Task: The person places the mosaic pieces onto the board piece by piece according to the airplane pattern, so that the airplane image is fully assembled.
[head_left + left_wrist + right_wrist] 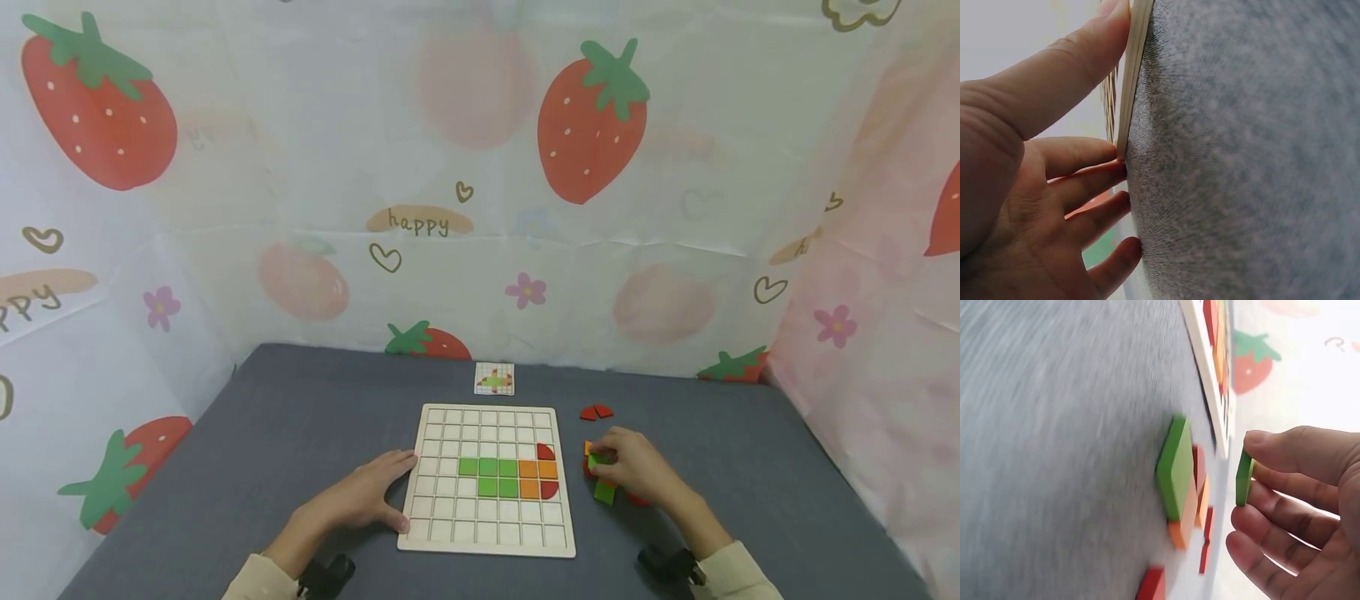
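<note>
A pale wooden grid board [446,529] lies on the table, with green squares [488,467], orange squares [528,488] and two red rounded pieces [550,490] set in its cells. My left hand [362,497] rests at the board's left edge, thumb and fingers spread and touching its side. To the right of the board, my right hand [637,467] pinches a green square tile [1244,478] between thumb and fingers, above the table. Under and beside it lie loose pieces: a green square [1175,469], an orange one [1184,526] and red ones, partly hidden by the hand in the head view.
A small picture card [494,379] with a coloured pattern lies beyond the board's far edge. Two red pieces [596,412] sit apart from the pile, farther back. A grey cloth [337,400] covers the table, and a strawberry-printed curtain [465,275] hangs behind it.
</note>
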Available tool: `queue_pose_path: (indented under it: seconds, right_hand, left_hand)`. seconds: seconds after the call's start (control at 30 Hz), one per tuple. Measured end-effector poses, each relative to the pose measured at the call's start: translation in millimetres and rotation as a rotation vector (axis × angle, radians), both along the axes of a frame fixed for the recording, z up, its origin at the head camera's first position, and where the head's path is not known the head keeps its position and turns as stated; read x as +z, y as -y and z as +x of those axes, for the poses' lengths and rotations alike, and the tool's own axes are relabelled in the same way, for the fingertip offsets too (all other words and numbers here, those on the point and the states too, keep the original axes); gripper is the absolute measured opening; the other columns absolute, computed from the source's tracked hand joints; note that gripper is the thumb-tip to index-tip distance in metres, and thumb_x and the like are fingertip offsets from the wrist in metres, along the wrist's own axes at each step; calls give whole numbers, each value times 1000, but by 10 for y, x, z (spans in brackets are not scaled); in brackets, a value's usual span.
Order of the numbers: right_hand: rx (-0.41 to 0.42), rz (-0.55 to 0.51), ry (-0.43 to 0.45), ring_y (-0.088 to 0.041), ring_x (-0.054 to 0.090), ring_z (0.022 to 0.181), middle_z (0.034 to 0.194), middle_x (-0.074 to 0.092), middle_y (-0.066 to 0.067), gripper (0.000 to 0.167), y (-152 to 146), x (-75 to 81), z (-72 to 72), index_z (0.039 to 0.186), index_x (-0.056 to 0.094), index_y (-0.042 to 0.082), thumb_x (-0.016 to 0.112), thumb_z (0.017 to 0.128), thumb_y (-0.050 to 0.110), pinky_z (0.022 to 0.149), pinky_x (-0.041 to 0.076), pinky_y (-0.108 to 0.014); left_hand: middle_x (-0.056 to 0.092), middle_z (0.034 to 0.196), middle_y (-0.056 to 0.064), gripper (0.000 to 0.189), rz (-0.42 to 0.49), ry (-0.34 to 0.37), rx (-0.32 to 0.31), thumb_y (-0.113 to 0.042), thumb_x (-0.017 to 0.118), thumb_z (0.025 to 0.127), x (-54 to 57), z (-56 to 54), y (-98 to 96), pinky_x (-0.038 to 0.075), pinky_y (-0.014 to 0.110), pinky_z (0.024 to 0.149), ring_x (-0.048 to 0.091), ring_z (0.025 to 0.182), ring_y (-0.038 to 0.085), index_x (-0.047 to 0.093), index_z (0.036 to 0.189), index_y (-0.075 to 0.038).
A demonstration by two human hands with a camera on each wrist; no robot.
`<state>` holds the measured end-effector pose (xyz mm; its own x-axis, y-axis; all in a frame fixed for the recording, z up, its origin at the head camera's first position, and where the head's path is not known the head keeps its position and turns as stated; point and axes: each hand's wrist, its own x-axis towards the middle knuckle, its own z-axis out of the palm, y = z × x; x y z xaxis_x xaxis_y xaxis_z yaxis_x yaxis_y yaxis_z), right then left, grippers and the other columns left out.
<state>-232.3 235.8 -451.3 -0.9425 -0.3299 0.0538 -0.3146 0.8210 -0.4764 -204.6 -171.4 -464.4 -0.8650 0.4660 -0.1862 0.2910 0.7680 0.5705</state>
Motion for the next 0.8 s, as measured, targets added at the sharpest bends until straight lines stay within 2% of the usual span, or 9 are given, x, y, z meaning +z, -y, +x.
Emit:
queue_pose_path:
  seconds: [0.2, 0.43, 0.53, 0.67, 0.8]
  right_hand:
    - [81, -31, -35, -9, 56, 78, 88, 62, 1, 21, 180, -18, -8, 99, 75, 4, 77, 81, 13, 67, 50, -23]
    - [141, -64, -17, -8, 50, 75, 88, 61, 0, 22, 466, -17, -21, 102, 74, 3, 76, 82, 13, 62, 44, -21]
    - [197, -86, -9, -7, 48, 74, 88, 61, -2, 23, 592, -16, -25, 104, 73, 2, 75, 84, 14, 61, 43, -20]
    - [259, -94, -6, -8, 50, 75, 89, 62, -2, 23, 761, -21, -29, 104, 73, 2, 75, 84, 13, 63, 44, -20]
    - [278, -75, 1, -9, 52, 77, 90, 62, 0, 22, 918, -35, -27, 104, 74, 5, 75, 84, 13, 67, 47, -21]
  left_hand:
    - [38, 152, 22, 98, -8, -5, 1, -33, 86, 67, 1, 3, 0, 26, 62, 113, 30, 144, 44, 40, 145, 5]
    - [38, 153, 22, 97, 1, -10, -8, -31, 86, 68, 14, 0, -1, 26, 63, 113, 29, 144, 44, 39, 145, 5]
    - [38, 153, 22, 98, -1, -10, -3, -31, 86, 68, 11, -4, 0, 26, 61, 113, 29, 144, 44, 39, 145, 5]
    - [37, 153, 21, 98, -3, -2, 1, -32, 86, 67, 8, -3, -3, 26, 62, 113, 29, 144, 43, 39, 146, 4]
    - [37, 153, 21, 98, 1, 2, -3, -32, 86, 67, 16, 4, -5, 26, 63, 112, 29, 144, 43, 39, 146, 4]
